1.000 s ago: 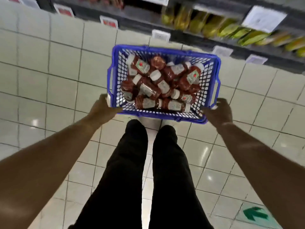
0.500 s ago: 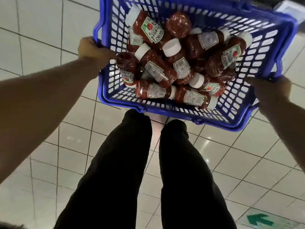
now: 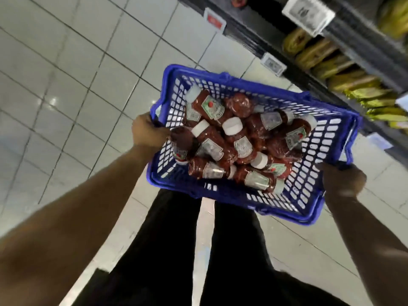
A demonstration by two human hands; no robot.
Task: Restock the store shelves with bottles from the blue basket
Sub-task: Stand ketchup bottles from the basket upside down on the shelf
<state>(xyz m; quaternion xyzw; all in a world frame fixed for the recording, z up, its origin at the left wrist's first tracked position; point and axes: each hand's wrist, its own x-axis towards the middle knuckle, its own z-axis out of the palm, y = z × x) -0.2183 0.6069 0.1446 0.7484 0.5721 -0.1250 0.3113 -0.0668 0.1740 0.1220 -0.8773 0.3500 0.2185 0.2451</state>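
The left hand point(image 3: 147, 131) is curled tight around the left rim of the blue basket point(image 3: 304, 191), and the right hand point(image 3: 341, 181) grips its right rim, so the basket hangs in the air over the tiled floor point(image 3: 66, 80). There is bare floor on the left, and the dark shelves point(image 3: 353, 47) with yellow packs point(image 3: 318, 54) stand close on the right. Inside the basket lie red sauce bottles point(image 3: 212, 149) with white caps, piled on their sides.

Glossy plastic bottles point(image 3: 231, 146) in a blue plastic lattice basket point(image 3: 306, 180); shiny glazed floor tiles point(image 3: 66, 85) at nine o'clock.
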